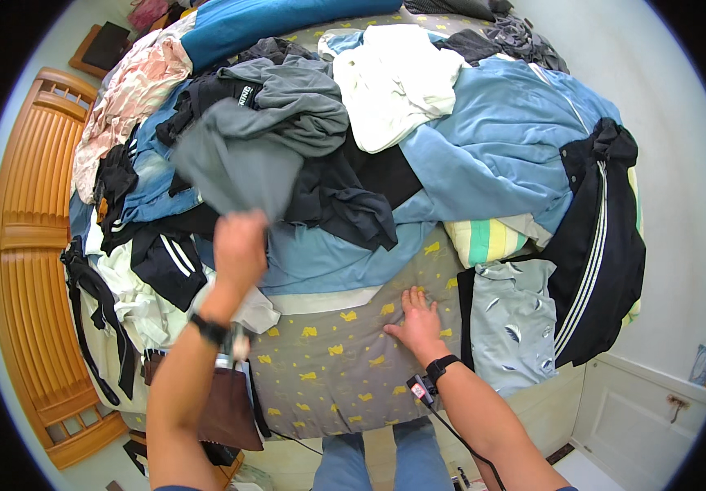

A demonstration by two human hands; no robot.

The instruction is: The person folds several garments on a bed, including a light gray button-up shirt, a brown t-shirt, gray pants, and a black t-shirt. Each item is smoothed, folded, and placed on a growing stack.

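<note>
My left hand (240, 248) grips the lower edge of a grey garment (242, 162); hand and cloth are blurred. The garment stretches up from my fist over the heap, beside dark clothes (353, 218) and a light blue garment (488, 141). Lower down and to the right, my right hand (419, 322) rests palm down, fingers spread, on the grey bed sheet (322, 386) with its yellow pattern. Just right of it lies a folded pale grey shirt (512, 325) with a leaf-like print. I wear a dark band on each wrist.
A white garment (396, 86) tops the pile. Black striped trousers (592, 270) hang over the right side by a striped pillow (482, 239). Dark brown folded cloth (227, 405) lies at front left. A wooden headboard (40, 264) stands left; a cable (466, 445) runs from my right wrist.
</note>
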